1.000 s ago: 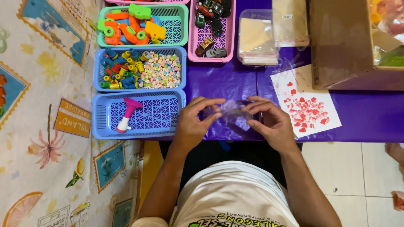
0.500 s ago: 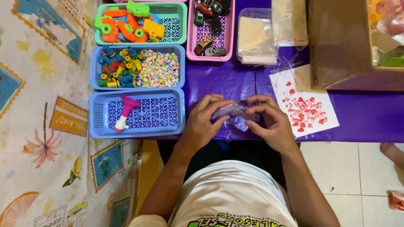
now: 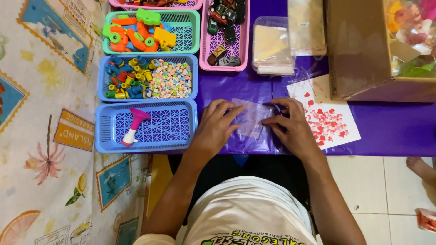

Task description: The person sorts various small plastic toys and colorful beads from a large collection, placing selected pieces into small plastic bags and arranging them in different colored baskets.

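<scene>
A small clear plastic bag (image 3: 249,119) lies flat on the purple table cover (image 3: 390,127), right in front of the person and between both hands. The left hand (image 3: 215,124) rests on its left edge with the fingers spread a little and the fingertips pressing the film down; the right hand (image 3: 290,124) meets it from the other side, fingers drawn close together and pinching the bag's right edge, where something small and dark sits, too small to make out. Thin film like this is slippery and tends to cling to itself, so it probably pays to hold one edge still with the flat fingers and work the other edge with a light pinch, rather than dragging the whole bag over the smooth cover. Just right of the hands lies a white sheet dotted with red hearts (image 3: 324,119), matt and flat. Behind it stands a brown cardboard box (image 3: 359,50), and near that a stack of clear bags with pale card inserts (image 3: 272,47), glossy and soft-edged. To the left sit rigid lattice-walled baskets: a blue one (image 3: 175,129) holding a pink and white funnel-shaped toy (image 3: 133,126), a second blue one with pastel beads (image 3: 170,80), a green one with chunky plastic pieces (image 3: 136,29), and a pink one with toy cars (image 3: 225,25).
</scene>
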